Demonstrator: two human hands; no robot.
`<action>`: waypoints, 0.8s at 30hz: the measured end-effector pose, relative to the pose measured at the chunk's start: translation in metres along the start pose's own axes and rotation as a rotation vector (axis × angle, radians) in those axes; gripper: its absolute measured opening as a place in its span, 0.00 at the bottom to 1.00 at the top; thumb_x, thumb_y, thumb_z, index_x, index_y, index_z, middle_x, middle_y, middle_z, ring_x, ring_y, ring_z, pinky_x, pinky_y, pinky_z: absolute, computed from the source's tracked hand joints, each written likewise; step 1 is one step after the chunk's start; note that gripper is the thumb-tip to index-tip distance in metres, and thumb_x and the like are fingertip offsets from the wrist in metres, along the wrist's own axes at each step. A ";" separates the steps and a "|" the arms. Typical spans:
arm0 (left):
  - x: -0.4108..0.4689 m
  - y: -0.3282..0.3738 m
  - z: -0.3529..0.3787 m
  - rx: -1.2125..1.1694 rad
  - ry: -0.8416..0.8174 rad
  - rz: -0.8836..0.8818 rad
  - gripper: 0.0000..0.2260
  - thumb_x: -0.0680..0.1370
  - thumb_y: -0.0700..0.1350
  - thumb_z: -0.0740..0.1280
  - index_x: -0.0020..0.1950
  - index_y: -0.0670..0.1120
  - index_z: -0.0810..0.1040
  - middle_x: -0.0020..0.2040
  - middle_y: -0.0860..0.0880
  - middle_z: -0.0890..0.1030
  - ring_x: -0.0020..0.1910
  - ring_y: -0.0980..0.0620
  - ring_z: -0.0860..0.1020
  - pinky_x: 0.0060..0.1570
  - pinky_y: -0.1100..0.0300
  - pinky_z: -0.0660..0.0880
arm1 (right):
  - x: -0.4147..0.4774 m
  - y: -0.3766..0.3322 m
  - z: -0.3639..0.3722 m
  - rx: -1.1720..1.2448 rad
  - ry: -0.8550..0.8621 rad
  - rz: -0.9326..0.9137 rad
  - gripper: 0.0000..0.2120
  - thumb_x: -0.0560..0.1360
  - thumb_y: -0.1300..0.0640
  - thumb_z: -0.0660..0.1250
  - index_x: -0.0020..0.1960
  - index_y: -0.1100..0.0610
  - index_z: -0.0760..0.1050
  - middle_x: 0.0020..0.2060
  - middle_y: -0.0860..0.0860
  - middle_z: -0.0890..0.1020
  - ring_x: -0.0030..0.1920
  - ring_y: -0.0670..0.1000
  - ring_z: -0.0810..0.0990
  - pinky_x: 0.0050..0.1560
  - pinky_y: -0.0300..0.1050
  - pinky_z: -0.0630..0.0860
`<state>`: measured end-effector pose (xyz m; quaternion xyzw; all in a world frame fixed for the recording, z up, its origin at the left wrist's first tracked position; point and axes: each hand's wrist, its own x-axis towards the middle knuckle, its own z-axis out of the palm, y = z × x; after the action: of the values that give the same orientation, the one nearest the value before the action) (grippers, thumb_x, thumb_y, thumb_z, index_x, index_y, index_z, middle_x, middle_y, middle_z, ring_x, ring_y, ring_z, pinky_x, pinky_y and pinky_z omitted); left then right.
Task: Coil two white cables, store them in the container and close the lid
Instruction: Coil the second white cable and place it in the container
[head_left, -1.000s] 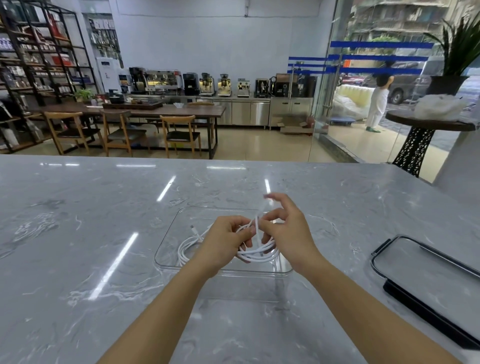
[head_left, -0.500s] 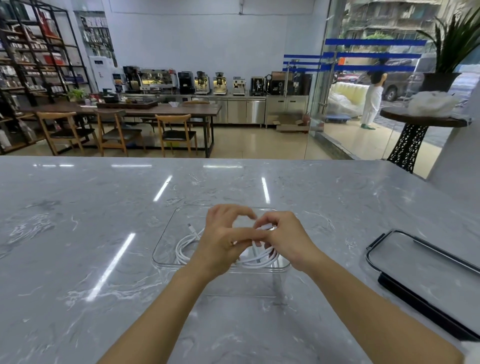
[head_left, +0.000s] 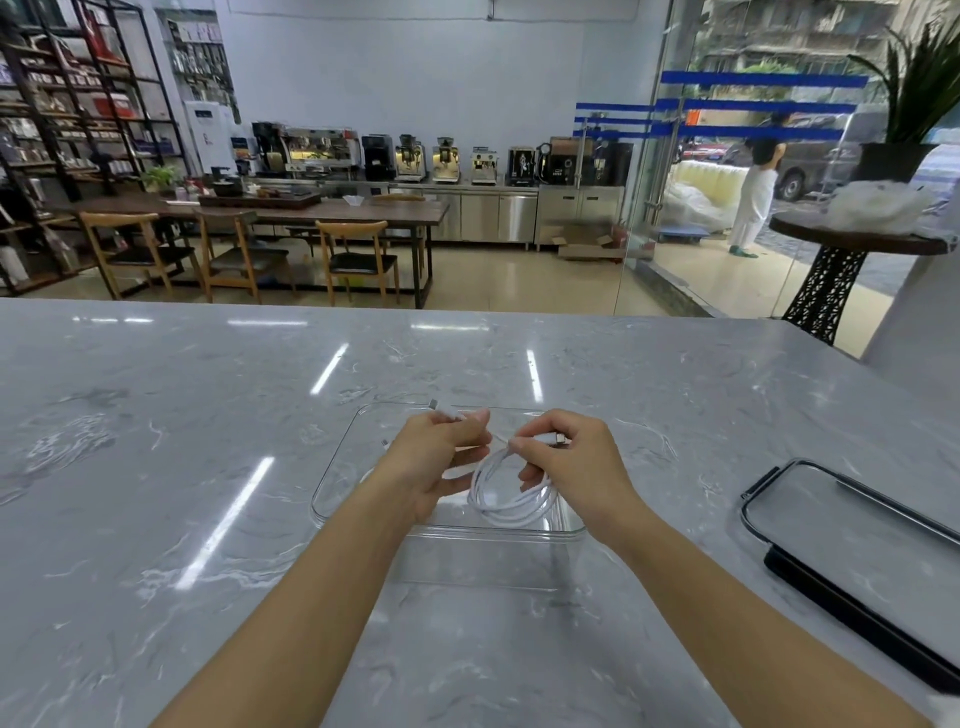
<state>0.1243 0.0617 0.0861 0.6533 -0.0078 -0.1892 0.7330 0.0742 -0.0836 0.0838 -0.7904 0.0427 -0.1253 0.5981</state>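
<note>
A clear plastic container (head_left: 332, 499) stands open on the marble counter in front of me. Above it I hold a coiled white cable (head_left: 511, 499). My left hand (head_left: 441, 462) pinches one end of the cable near the coil's top. My right hand (head_left: 576, 467) grips the coil with a plug end between its fingers. A second white cable lies inside the container, mostly hidden behind my left hand; only its plug (head_left: 384, 443) shows. The container's lid (head_left: 852, 525), clear with a black rim, lies on the counter to the right.
The grey marble counter (head_left: 156, 467) stretches wide on both sides of the container. Beyond its far edge are a wooden table with chairs (head_left: 260, 244), shelves and coffee machines. A glass wall and a small round table (head_left: 857, 239) stand at the right.
My hands have drawn slightly apart above the container. The cable's end now stretches between them, and the coil hangs lower under my right hand.
</note>
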 end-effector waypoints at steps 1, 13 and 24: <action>0.000 0.000 -0.001 0.044 -0.015 -0.024 0.10 0.75 0.47 0.67 0.49 0.42 0.78 0.46 0.44 0.81 0.45 0.48 0.80 0.42 0.55 0.78 | 0.002 0.001 -0.001 0.040 0.017 0.012 0.04 0.70 0.66 0.69 0.38 0.60 0.78 0.30 0.54 0.79 0.27 0.50 0.79 0.37 0.48 0.81; 0.019 -0.001 -0.016 -0.242 0.000 -0.092 0.03 0.73 0.30 0.63 0.42 0.36 0.75 0.42 0.37 0.79 0.37 0.42 0.79 0.39 0.53 0.81 | 0.022 0.004 0.010 -0.085 0.014 0.048 0.09 0.67 0.68 0.71 0.34 0.57 0.76 0.35 0.54 0.80 0.38 0.58 0.83 0.43 0.48 0.81; 0.055 0.011 -0.045 -0.048 -0.276 -0.217 0.06 0.73 0.32 0.65 0.47 0.32 0.78 0.40 0.39 0.82 0.42 0.44 0.80 0.43 0.58 0.81 | 0.058 0.011 0.026 -0.476 -0.085 0.045 0.11 0.69 0.67 0.70 0.33 0.56 0.72 0.33 0.56 0.81 0.33 0.53 0.80 0.38 0.46 0.78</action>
<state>0.1902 0.0900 0.0774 0.6006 -0.0332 -0.3553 0.7155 0.1376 -0.0750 0.0747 -0.9125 0.0635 -0.0650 0.3989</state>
